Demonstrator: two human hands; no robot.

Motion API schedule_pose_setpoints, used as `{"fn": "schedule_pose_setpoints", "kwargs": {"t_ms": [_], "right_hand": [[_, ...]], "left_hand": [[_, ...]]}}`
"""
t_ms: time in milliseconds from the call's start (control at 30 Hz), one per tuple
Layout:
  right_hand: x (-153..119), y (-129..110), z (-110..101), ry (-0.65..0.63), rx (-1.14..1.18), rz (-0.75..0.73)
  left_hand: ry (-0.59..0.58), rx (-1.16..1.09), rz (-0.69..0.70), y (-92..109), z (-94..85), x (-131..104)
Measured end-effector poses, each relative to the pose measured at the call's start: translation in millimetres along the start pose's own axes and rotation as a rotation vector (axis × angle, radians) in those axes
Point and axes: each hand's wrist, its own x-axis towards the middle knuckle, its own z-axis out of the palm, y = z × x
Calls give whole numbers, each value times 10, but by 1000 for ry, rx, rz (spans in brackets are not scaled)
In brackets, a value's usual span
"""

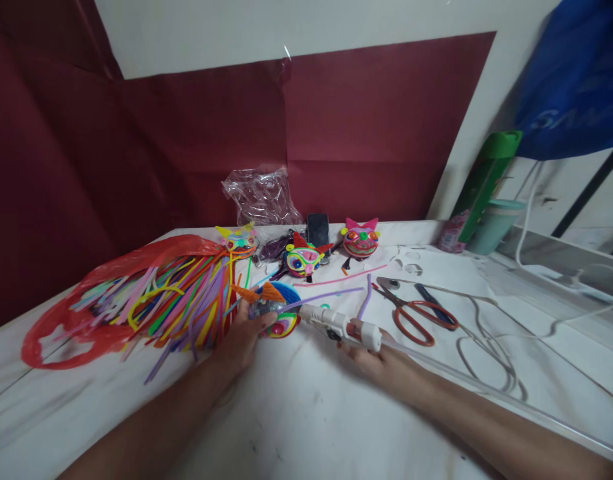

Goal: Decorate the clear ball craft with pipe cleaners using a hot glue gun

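Observation:
My left hand [249,330] is closed around a colourful pipe-cleaner head [282,325] with orange ears and a blue top, held just above the table. A purple pipe cleaner [326,295] stretches from this head toward the right. My right hand [369,350] grips a white glue gun [331,321], its nozzle pointing left at the head, close beside it. Whether the nozzle touches the head cannot be made out. Behind them stands a yellow and red figure head [303,261].
Pipe cleaners [186,300] in a red plastic bag [51,340] lie left. Farther back are a pink head [361,239], a yellow-eared head [239,240] and a phone [318,230]. Orange-handled scissors [416,320], a cable [506,367], a green can [486,187] and a cup [496,227] occupy the right.

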Motion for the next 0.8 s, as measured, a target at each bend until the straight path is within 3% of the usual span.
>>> {"fn": "schedule_pose_setpoints", "kwargs": {"t_ms": [200,567,800], "right_hand": [[8,-55,-30,-13,-16,26],[12,-49,-18,-23,-11,-17],[124,226,-136,-110,-466,-423]], "left_hand": [[57,-18,-33,47,40,-11],[55,-22,-10,62,48,-31],[101,-47,17,44,-78,67]]}}
